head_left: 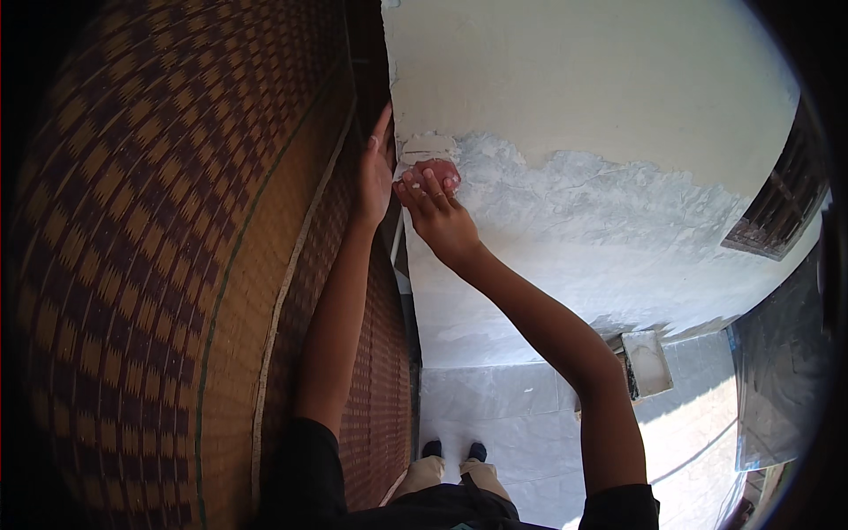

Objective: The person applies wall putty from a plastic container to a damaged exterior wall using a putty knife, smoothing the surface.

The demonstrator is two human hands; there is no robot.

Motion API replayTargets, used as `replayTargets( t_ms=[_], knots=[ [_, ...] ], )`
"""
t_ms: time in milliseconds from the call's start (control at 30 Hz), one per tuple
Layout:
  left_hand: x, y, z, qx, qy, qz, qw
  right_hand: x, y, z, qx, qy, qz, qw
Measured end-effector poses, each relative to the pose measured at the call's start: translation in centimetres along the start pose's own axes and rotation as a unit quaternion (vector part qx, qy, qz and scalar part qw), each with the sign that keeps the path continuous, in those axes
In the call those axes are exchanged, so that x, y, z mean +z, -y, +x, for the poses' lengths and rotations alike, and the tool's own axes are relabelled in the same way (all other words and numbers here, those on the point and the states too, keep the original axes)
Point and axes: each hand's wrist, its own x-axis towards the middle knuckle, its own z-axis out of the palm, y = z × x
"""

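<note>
My right hand (439, 221) presses a flat reddish piece (439, 170), specked with white, against the wall; its exact kind is unclear. The fingers lie over its lower part. Just above it, a thick cream-coloured patch of filler (427, 147) sits at the left edge of the wall (601, 79). Right beside that edge, my left hand (377, 177) is raised with its fingers stretched upward and nothing in it. The palm faces the wall's corner; whether it touches is hard to tell.
A woven, checkered brown mat panel (141, 221) stands close on my left. Rough pale grey plaster (565, 194) crosses the wall. A barred window (777, 194) is at right. Below lie a grey tiled floor (495, 397) and a shallow tray-like box (647, 364) by the wall.
</note>
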Motion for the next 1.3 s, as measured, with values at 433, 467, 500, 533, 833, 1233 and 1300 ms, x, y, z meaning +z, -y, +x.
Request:
replayTargets(
  t_ms=[433,467,500,533,833,1233,1300],
  knots=[
    [-0.1,-0.5,0.2,-0.008,-0.003,0.012,1.0,1.5,1.3,-2.3,-0.001,-0.006,-0.02,1.0],
    [-0.1,-0.5,0.2,-0.005,-0.001,0.012,1.0,1.5,1.3,-2.7,-0.008,-0.003,-0.022,1.0],
    [0.0,-0.5,0.2,-0.009,-0.004,0.016,1.0,1.4,1.3,-3.0,-0.014,-0.001,-0.025,1.0],
    [0.0,-0.5,0.1,-0.012,-0.007,0.019,1.0,1.5,1.4,-3.5,-0.014,-0.003,-0.028,1.0],
    [0.2,-1.0,-0.1,-0.032,-0.031,0.042,0.998,-3.6,1.1,-5.2,0.004,0.027,0.12,0.992],
    [0.2,-1.7,0.0,-0.062,-0.039,0.034,0.997,-8.3,-2.2,0.6,0.225,-0.088,0.401,0.883],
    [0.2,-1.6,-0.1,-0.065,-0.041,0.044,0.996,-9.3,-2.8,1.0,0.354,-0.052,0.494,0.792]
  ],
)
